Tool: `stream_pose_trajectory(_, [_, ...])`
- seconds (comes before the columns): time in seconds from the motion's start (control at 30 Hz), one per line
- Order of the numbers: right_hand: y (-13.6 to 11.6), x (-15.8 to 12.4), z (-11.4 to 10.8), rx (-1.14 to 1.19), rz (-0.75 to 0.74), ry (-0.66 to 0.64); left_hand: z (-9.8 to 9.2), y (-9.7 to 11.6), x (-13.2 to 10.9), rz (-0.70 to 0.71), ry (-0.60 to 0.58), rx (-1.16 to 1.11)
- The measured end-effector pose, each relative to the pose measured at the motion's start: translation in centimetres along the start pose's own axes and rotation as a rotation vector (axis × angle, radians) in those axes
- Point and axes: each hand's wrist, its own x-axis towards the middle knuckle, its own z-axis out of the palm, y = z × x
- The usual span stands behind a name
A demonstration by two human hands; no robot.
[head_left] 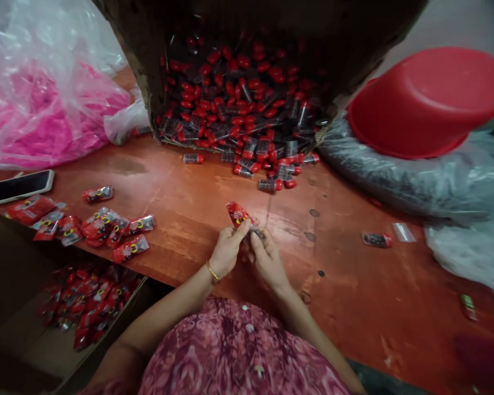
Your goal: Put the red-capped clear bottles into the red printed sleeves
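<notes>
Left hand point(226, 251) and right hand point(267, 260) held close together, fingers pinching a red packet point(236, 214) above the wooden surface point(333, 312).

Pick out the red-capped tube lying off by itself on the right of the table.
It's the tube beside a small clear sleeve, unlike the others, spilled in a heap.

A smartphone point(18, 188) is laid at the worktop point(177, 181) edge; a red plastic basin point(426, 104) is propped tilted on a bulging plastic sack point(411, 175); a clear bag of pink material point(45, 109) is heaped at left.
</notes>
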Motion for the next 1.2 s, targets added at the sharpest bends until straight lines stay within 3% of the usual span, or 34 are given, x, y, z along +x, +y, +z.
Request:
stream_pose_trajectory(0.1, [0.3,0.0,0.1,-0.073,-0.100,0.127,0.5,-0.4,-0.2,0.102,0.061,0.013])
stream_pose_trajectory(0.3, [0.1,-0.7,-0.6,0.011,-0.066,0.006,1.5,0.3,-0.5,0.113,0.071,-0.029])
stream_pose_trajectory(0.53, [-1.1,-1.7,-2.6,-0.254,-0.292,0.234,4.4,-1.0,-1.0,0.101,0.061,0.060])
stream_pose_trajectory(0.73, [-1.9,-3.5,-4.5,-0.290,-0.324,0.168,6.6,-1.2,-1.8,0.072,-0.014,-0.002])
stream_pose_trajectory(1.03, [-0.8,-5.1,-4.3,-0.090,-0.194,0.204,6.5,-1.9,-2.6,-0.001,-0.078,0.079])
stream_pose_trajectory(1.1, [-0.8,-5.1,-4.2,0.010,-0.163,0.155,5.9,-1.7,-3.0,-0.022,-0.098,0.104])
stream_pose_trajectory(1.2, [-1.1,-4.8,-4.1,0.159,-0.107,-0.027,5.0,-0.8,-3.3,-0.092,-0.129,0.173])
